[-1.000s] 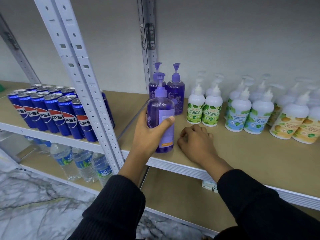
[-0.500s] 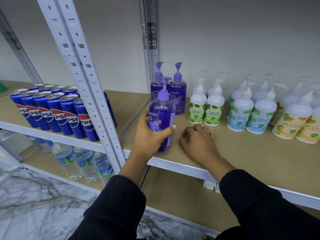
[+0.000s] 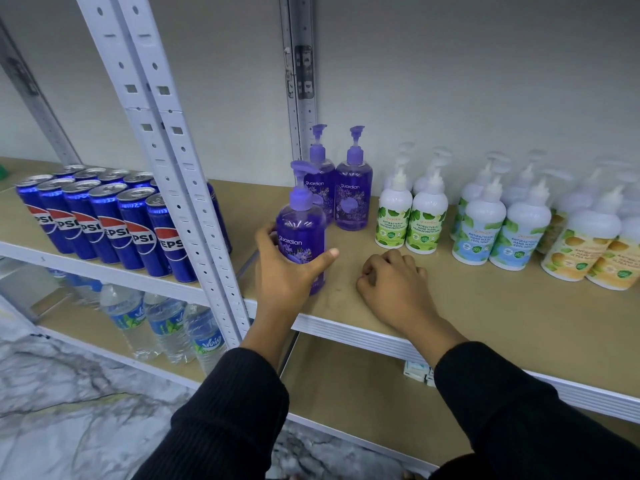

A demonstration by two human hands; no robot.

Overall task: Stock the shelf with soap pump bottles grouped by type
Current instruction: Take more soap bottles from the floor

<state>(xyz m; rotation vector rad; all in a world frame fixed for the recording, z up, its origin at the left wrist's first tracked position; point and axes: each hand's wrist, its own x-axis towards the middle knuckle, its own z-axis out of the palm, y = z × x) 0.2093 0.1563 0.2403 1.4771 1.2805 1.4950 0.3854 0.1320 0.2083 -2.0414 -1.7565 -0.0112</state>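
In the head view, the left hand [image 3: 287, 271] wraps the purple bottle [image 3: 301, 233] low on its body, thumb across the front and fingers round the far side. The label faces out and the pump stays upright. The bottle is at centre frame, in front of the purple pair [image 3: 353, 199] at the back of the shelf [image 3: 485, 323]; that spot would keep it with its own type. Whether its base touches the board I cannot tell. The right hand [image 3: 391, 282] rests on the shelf beside it with fingers curled under and holding nothing, probably as a brace. To the right, the green bottles [image 3: 410, 220], mint bottles [image 3: 502, 233] and yellow bottles [image 3: 588, 247] stand in separate clusters, two deep. Bare board runs between the held bottle and the purple pair, so there is room to slide it back. The post [image 3: 180, 168] stands close on the left and the shelf's front lip [image 3: 346, 327] is just below the wrist. Beyond the post are the cans [image 3: 104, 223], with water bottles [image 3: 162, 323] on the level beneath.
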